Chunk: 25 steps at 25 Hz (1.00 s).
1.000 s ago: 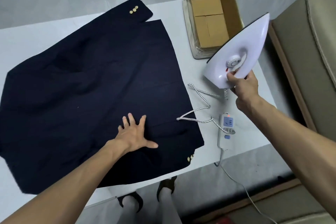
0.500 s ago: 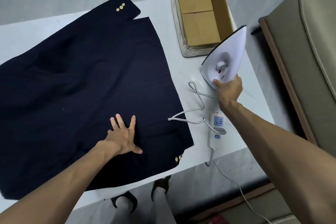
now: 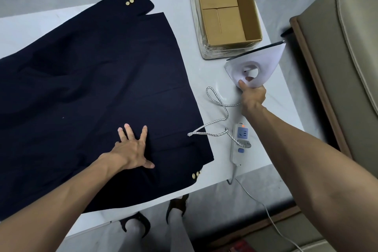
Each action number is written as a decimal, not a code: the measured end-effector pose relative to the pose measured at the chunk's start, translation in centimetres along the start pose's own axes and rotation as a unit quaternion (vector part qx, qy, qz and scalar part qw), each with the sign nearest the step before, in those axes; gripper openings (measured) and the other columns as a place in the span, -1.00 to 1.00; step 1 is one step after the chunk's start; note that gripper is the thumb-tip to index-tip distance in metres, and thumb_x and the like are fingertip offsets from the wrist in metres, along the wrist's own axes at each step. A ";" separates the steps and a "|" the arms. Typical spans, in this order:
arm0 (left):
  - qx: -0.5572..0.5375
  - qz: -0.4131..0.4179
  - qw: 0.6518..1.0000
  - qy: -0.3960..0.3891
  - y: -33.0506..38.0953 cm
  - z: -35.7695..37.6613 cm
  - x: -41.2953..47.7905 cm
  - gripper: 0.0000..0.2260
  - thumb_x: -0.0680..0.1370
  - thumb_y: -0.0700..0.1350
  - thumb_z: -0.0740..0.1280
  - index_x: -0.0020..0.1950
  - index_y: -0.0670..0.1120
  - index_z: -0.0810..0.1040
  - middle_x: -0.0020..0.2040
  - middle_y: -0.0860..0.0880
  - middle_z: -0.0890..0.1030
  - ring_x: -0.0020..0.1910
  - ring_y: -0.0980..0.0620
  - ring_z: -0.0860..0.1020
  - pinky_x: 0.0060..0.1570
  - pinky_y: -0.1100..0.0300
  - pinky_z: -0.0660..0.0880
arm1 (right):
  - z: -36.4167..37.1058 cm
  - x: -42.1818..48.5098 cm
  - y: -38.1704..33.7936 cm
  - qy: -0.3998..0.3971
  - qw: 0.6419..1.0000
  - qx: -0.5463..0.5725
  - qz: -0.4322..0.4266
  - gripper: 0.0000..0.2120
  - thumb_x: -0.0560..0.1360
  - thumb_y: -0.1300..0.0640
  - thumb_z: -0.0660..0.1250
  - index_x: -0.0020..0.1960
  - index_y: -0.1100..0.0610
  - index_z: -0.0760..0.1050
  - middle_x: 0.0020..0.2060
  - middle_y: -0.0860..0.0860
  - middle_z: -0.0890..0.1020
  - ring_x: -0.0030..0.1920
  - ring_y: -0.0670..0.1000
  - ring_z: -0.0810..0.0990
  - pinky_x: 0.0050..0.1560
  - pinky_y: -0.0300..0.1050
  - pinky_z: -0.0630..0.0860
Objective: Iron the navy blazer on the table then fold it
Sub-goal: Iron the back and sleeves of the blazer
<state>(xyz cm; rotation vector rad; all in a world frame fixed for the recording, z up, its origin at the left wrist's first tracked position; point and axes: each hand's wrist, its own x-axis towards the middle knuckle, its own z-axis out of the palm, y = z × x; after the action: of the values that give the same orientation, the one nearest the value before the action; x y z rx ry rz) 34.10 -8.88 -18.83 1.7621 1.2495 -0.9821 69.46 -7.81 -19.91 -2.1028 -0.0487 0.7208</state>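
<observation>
A: While pressing flat on the navy blazer (image 3: 92, 88) at lower centre of the frame, spreading the left hand (image 3: 131, 149) wide, fingers straight. And gripping what on the right?

B: Wrapping the right hand (image 3: 252, 96) round the handle of a white iron (image 3: 263, 67) at centre right, just below a cardboard box (image 3: 225, 49). Tilting it tip-up on its heel, dark soleplate facing the box. Touching the table (image 3: 204, 71) or hovering just above: not showing clearly.

A: Lying where, the blazer?

B: Covering most of the left half of the frame, spread open on the white table, showing gold buttons (image 3: 131, 0) at upper centre and more by the lower right corner.

A: Doing this step well, then?

B: Judging it as handling the iron beside the cloth, either parking or lifting. Keeping the soleplate turned away from the braided cord (image 3: 216, 104) looping through centre frame. Clearing the loop lying across the blazer's right edge before any pass. Avoiding the lit power strip (image 3: 240, 141) just below the right wrist. Smoothing the cloth taut with the left palm, and drawing those fingers out of the iron's path.
</observation>
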 end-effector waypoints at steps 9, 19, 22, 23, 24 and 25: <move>0.009 -0.012 1.000 0.008 -0.1 0.3 -0.5 0.14 0.44 0.24 0.46 0.57 -0.01 -0.41 0.47 -0.41 -0.43 0.49 -0.43 -0.34 0.50 -0.21 0.08 | -0.8 -2.5 -1.2 -0.021 0.983 -0.113 0.140 -0.40 0.42 0.05 0.48 0.36 0.20 0.35 0.24 0.10 0.49 0.24 0.14 0.50 0.22 0.00 0.47; -0.089 -0.076 0.907 0.404 -7.2 -2.2 -3.3 -0.27 0.46 0.15 0.47 0.49 -0.12 0.26 0.44 -0.23 0.31 0.29 -0.23 0.41 0.26 -0.11 0.43 | 9.7 -19.5 0.3 -0.314 0.731 -0.504 -0.337 -0.34 0.42 -0.05 0.48 0.43 -0.03 0.28 0.30 0.09 0.35 0.22 0.12 0.43 0.14 0.04 0.48; -0.057 -0.242 0.914 0.322 -13.9 -2.5 -3.5 -0.12 0.40 0.35 0.40 0.50 -0.13 0.15 0.34 -0.27 0.40 0.16 -0.25 0.51 0.01 -0.06 0.45 | 14.0 -20.1 3.0 -0.271 0.679 -0.608 -0.310 -0.25 0.41 -0.12 0.48 0.44 0.06 0.18 0.26 0.15 0.35 0.19 0.17 0.45 0.02 0.01 0.45; -0.027 -0.253 0.932 0.259 -15.7 -2.2 -3.4 -0.19 0.44 0.38 0.33 0.46 -0.12 0.19 0.25 -0.23 0.49 0.10 -0.22 0.56 -0.08 -0.02 0.43 | 14.6 -20.1 4.0 -0.266 0.680 -0.601 -0.324 -0.42 0.46 -0.06 0.45 0.34 0.11 0.27 0.18 0.13 0.42 0.13 0.14 0.50 -0.08 -0.04 0.43; 0.000 -0.239 0.948 0.209 -17.3 -1.6 -2.9 -0.32 0.50 0.36 0.26 0.38 -0.10 0.27 0.13 -0.17 0.56 0.06 -0.20 0.59 -0.12 0.02 0.43 | 14.8 -20.0 5.0 -0.263 0.684 -0.579 -0.357 -0.64 0.52 0.02 0.40 0.19 0.13 0.36 0.06 0.08 0.49 0.05 0.12 0.55 -0.19 -0.12 0.39; -0.001 -0.199 0.962 0.185 -18.5 -1.0 -2.4 -0.50 0.57 0.30 0.21 0.26 -0.08 0.35 0.01 -0.13 0.59 0.03 -0.19 0.61 -0.13 0.04 0.43 | 15.0 -20.0 5.7 -0.269 0.695 -0.550 -0.377 -0.85 0.56 0.10 0.35 0.04 0.12 0.40 -0.08 0.01 0.51 -0.04 0.09 0.58 -0.28 -0.17 0.31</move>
<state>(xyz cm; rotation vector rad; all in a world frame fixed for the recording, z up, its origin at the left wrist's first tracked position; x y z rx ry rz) 16.00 -4.43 -18.92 1.7839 1.8956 -0.8851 43.94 -6.02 -21.35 -2.4332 -1.9933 0.8201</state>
